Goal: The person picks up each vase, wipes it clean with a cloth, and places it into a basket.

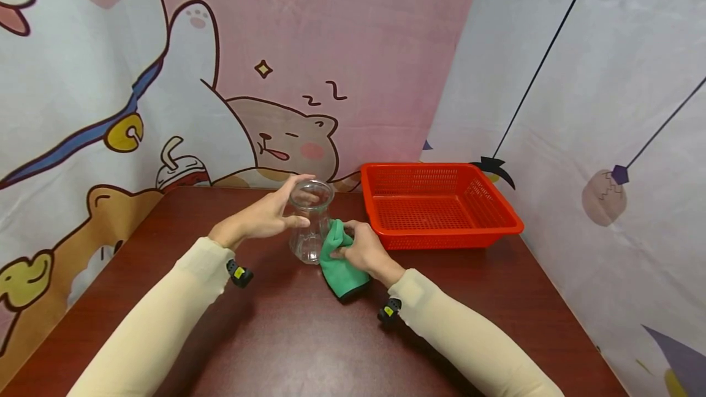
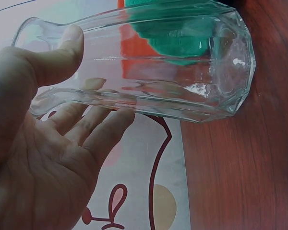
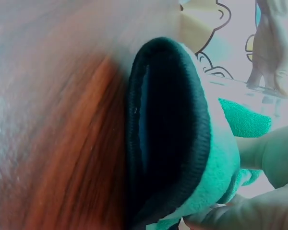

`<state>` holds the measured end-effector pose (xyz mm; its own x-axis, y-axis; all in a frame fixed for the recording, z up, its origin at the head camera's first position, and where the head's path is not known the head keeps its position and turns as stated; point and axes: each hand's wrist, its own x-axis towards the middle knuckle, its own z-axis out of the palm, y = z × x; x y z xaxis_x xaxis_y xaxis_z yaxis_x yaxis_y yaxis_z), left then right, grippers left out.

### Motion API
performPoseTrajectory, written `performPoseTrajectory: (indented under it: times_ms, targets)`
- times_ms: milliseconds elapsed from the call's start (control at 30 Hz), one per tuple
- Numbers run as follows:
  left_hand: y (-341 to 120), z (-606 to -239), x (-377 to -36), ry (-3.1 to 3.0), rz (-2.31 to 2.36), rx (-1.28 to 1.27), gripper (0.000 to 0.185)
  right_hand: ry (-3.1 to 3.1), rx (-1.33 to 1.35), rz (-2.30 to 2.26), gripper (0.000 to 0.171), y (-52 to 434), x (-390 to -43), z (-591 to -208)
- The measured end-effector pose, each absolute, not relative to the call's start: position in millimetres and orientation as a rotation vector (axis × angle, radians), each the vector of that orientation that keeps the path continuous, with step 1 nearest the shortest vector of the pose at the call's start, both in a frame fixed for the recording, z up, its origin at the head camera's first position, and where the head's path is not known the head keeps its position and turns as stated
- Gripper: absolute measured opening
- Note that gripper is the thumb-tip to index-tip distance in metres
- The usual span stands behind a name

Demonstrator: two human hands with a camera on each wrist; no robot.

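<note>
A clear glass vase (image 1: 310, 239) with a flared rim and faceted base stands upright on the dark wooden table. My left hand (image 1: 266, 213) holds it near the neck from the left. In the left wrist view, the thumb lies along one side of the glass vase (image 2: 173, 103) and the fingers along the other. My right hand (image 1: 364, 251) pinches a green cloth (image 1: 337, 269) with a black hem, bunched up against the vase's right side. The hem of the cloth (image 3: 223, 163) bows out in a fold just over the tabletop in the right wrist view.
A red plastic basket (image 1: 447, 241) with perforated walls stands at the back right of the table (image 1: 298, 336), just beyond my right hand. Cartoon-printed curtains (image 1: 375, 78) hang along the table's back and both sides.
</note>
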<state>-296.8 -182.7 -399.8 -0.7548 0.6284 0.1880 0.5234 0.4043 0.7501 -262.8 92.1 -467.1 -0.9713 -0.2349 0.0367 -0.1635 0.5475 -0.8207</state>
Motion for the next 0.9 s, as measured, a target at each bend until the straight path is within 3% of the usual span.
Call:
performPoseTrajectory:
  times_ms: [533,900]
  targets:
    - [-183.6,-399.5,-298.6,2.532,1.275,1.02,0.09,2.737,-0.317,-1.604,0.062,81.9,-250.7,-462.4]
    - [-183.4,-399.8,-297.4,2.549,1.255,1.015,0.092,2.772,-0.525,-1.726,0.063,78.7,-252.0,-447.4]
